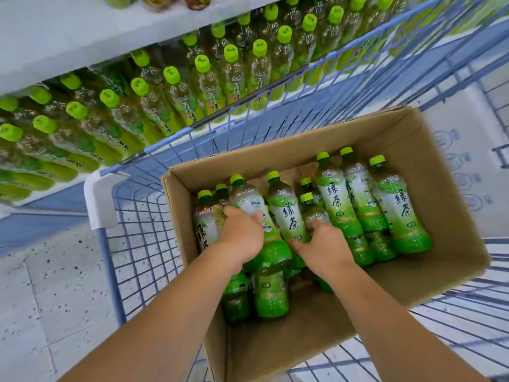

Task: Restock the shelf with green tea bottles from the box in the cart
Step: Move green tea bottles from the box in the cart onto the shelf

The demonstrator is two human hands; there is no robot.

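head cam: both hands in the box, picking bottles

we've got the cardboard box [429, 194] sitting in the blue wire cart [132, 244], parked right beside the shelf [68, 42]. roughly a dozen green tea bottles [396, 205] lie loose in the box, caps pointing toward the shelf, some stacked on others.

our left hand [242, 232] is curled over a bottle near the left wall of the box, fingers [230, 210] wrapped onto its upper body. our right hand [322, 244] is down on the next bottle over, fingers bent around its lower label; grip looks partial, can't tell if it's fully closed.

shelf rows already look dense with green caps, few obvious gaps from this angle. neither bottle is lifted yet. we judge the task mid-way at best: box is far from empty, so several more pick-and-place rounds remain.
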